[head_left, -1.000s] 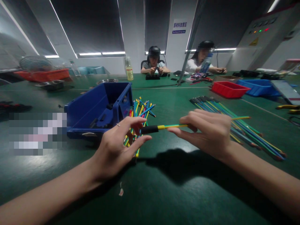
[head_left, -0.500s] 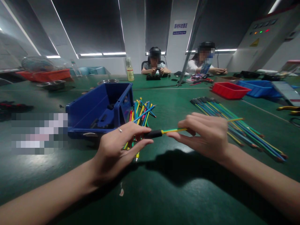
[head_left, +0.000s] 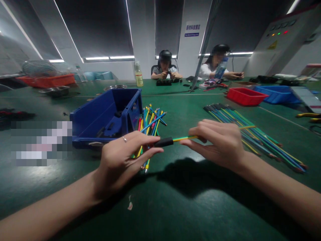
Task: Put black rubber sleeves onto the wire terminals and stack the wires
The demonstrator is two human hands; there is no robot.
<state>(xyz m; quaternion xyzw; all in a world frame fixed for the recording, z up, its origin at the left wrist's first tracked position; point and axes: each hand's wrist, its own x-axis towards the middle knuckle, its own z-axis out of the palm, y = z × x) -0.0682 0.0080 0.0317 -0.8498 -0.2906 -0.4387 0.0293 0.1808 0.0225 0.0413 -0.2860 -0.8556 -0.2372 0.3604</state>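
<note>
i am holding a thin yellow-green wire (head_left: 187,138) in my right hand (head_left: 218,142), fingers pinching it. my left hand (head_left: 125,157) is gripping its smooth black sleeve (head_left: 163,142), just between both hands, above the green table (head_left: 175,207).

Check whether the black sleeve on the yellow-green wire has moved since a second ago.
Yes. The black sleeve has shifted slightly right and down, away from the blue bin.

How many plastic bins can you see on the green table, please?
4: a dark blue bin by the left hand, a red bin, a blue bin far right, an orange one far left.
</note>
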